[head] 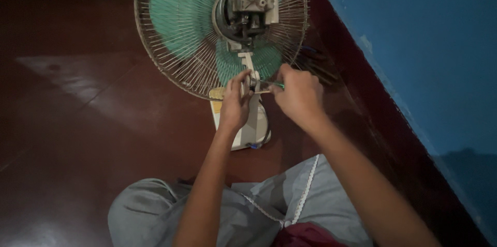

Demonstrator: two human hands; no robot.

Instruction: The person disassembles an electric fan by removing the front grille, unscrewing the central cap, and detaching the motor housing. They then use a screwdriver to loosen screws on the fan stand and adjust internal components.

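You are sitting on a dark red floor, looking down at a table fan that is lying in the upper middle of the frame. Its wire guard is facing away from you, with green blades showing through the wires. The rear cover is off, so the bare motor is showing at the top centre.

Your left hand is reaching up from the lower centre and closing around the pale neck of the fan, just below the motor; its grip is narrow, fingers pressing against the neck. Your right hand is coming in from the lower right, just beside the left one. Its grip is wrapping a screwdriver with a green handle, and the thin shaft is pointing left across the neck toward your left fingers. Where the tip is landing is too small to tell.

The fan's cream base is lying on the floor just below your hands, nearest to you. Your knees, in grey cloth with a white trim, are filling the bottom of the frame. A blue wall is running down the right side, with a few more tools lying dimly on the floor between the fan guard and the wall.
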